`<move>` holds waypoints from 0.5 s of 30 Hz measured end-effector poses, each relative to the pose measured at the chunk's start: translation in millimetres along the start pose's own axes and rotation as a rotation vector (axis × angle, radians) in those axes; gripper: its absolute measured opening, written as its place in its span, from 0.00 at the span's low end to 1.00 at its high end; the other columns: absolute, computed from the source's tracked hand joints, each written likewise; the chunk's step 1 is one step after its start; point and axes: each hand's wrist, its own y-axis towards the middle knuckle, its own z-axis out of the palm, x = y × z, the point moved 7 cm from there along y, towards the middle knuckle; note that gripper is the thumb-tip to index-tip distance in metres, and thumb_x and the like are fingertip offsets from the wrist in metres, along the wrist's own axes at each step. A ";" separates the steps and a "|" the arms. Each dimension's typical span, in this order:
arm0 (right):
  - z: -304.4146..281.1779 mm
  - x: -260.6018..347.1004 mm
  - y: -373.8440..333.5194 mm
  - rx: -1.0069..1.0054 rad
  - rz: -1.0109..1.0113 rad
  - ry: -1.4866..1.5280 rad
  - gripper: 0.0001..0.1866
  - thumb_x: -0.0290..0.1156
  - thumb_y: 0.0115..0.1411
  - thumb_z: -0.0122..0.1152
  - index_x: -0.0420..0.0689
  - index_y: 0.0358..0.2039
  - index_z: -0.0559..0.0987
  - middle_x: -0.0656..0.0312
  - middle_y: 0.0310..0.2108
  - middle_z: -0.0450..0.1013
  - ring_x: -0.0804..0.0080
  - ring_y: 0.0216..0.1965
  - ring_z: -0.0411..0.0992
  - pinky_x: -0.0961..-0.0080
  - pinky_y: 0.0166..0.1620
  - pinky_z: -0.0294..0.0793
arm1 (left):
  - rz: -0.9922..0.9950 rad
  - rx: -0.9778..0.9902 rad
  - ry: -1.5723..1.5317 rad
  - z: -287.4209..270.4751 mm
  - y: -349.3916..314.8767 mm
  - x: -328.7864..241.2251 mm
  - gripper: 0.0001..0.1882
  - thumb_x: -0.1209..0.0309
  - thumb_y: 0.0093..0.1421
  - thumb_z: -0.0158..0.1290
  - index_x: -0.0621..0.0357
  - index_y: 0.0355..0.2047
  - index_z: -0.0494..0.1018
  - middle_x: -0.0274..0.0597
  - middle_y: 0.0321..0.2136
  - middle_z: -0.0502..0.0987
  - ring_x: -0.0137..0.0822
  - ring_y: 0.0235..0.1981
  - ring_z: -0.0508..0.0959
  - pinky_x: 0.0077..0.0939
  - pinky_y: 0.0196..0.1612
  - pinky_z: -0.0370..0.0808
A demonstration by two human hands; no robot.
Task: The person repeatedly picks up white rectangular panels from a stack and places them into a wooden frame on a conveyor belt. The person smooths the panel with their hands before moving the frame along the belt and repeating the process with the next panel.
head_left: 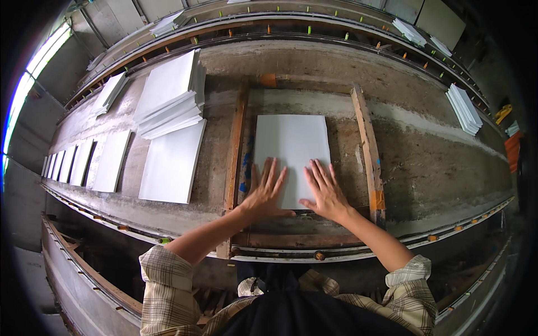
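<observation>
A white rectangular sheet or board point(291, 140) lies flat on the worn brown tabletop, inside a wooden frame with orange-taped corners. My left hand point(266, 193) rests on its lower left part, fingers spread and pointing away from me. On the lower right part lies my right hand point(326, 190), also flat with its fingers apart. Neither hand grips anything. The left rail point(237, 145) of the frame runs left of the sheet; the right rail point(367, 151) stands beyond my right hand, with bare tabletop between it and the sheet.
Left of the frame are a tall fanned stack of white sheets point(168, 84) and a single white sheet point(172, 165). Further left, several white sheets point(112, 162) lie in a row. Another stack point(464, 109) sits at the far right. Pegs line the table's front edge point(319, 256).
</observation>
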 end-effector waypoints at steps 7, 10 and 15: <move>-2.5 7.1 -0.6 0.044 -0.024 -0.020 0.40 0.63 0.58 0.34 0.46 0.63 0.52 0.43 0.63 0.43 0.50 0.65 0.39 0.47 0.63 0.39 | 0.045 0.018 0.035 -5.1 -1.1 -8.6 0.55 0.31 0.47 0.43 0.60 0.63 0.44 0.67 0.61 0.39 0.62 0.64 0.38 0.73 0.55 0.38; -4.6 3.0 1.8 0.068 -0.008 -0.053 0.40 0.59 0.59 0.40 0.43 0.62 0.52 0.44 0.63 0.44 0.52 0.66 0.39 0.50 0.63 0.41 | 0.054 -0.005 -0.075 -15.9 1.3 -6.5 0.50 0.36 0.51 0.44 0.61 0.62 0.47 0.66 0.61 0.40 0.58 0.64 0.37 0.70 0.57 0.37; -54.8 -40.9 -28.4 0.008 0.346 -0.151 0.42 0.33 0.50 0.64 0.37 0.61 0.52 0.43 0.61 0.49 0.48 0.61 0.50 0.56 0.61 0.50 | -0.210 -0.037 0.091 -45.9 -21.5 29.9 0.48 0.50 0.52 0.53 0.56 0.64 0.42 0.58 0.63 0.36 0.53 0.65 0.31 0.68 0.58 0.31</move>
